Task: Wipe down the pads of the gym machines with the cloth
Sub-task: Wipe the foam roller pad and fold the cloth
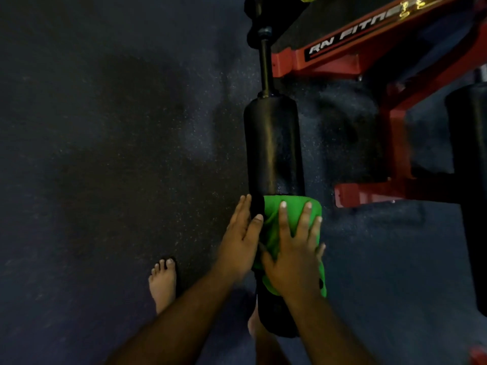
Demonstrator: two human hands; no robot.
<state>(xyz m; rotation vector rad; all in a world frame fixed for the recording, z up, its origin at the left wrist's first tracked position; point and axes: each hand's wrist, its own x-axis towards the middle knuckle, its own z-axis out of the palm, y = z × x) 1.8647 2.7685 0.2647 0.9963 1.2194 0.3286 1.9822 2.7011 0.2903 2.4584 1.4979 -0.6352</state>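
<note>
Step in hand: wiping the near end of the black roller pad (272, 143), which sticks out from the red machine frame (350, 59) on a dark bar (265, 67).
Cloth: the green cloth (290, 222) is draped over the top of the roller pad at its near end, the far stretch of the pad bare beyond it.
Right hand (295, 256): grip released, fingers spread flat and pressing the cloth onto the pad.
Left hand (242, 241): grip released too, straight fingers laid along the pad's left side just beside the cloth, seemingly steadying it.
How to do it well: keep the palm flat and the pressure even, slide the cloth along the pad toward the bar, then work it round the underside, which looks unwiped.
Risk: the pad may turn on its bar; the left hand should brace it.
Also near: another dark pad (471, 180) right of the roller pad, a bare foot (162, 283) on the floor (105, 154) to its left.
</note>
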